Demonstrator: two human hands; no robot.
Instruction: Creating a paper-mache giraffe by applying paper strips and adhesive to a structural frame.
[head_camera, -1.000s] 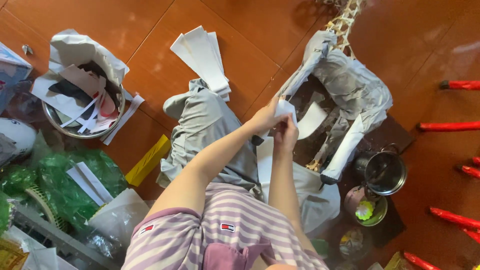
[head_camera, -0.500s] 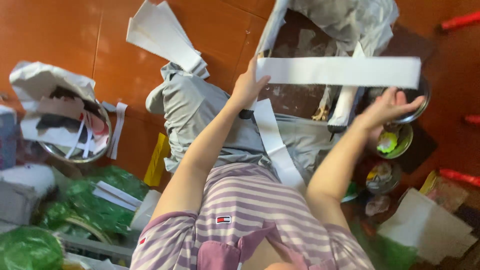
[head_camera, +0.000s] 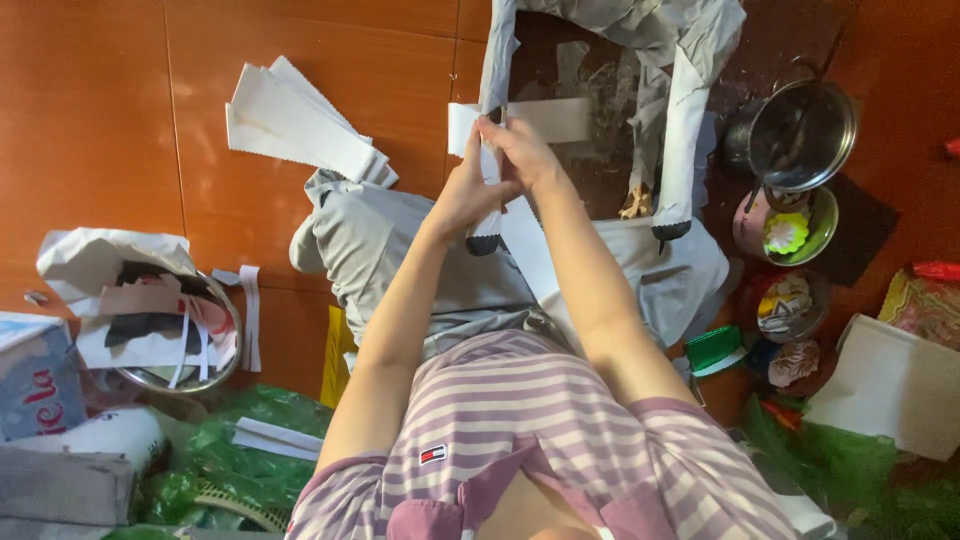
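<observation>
Orange tiled floor (head_camera: 120, 120) | both hands' fingers (head_camera: 497, 150) pinch white paper strip (head_camera: 545, 118)

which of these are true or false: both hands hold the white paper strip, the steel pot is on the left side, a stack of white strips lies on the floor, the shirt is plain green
Both hands hold the white paper strip: true; the left hand and right hand meet on it.
The steel pot is on the left side: false; it is at the upper right.
A stack of white strips lies on the floor: true.
The shirt is plain green: false; it is striped purple and white.
</observation>
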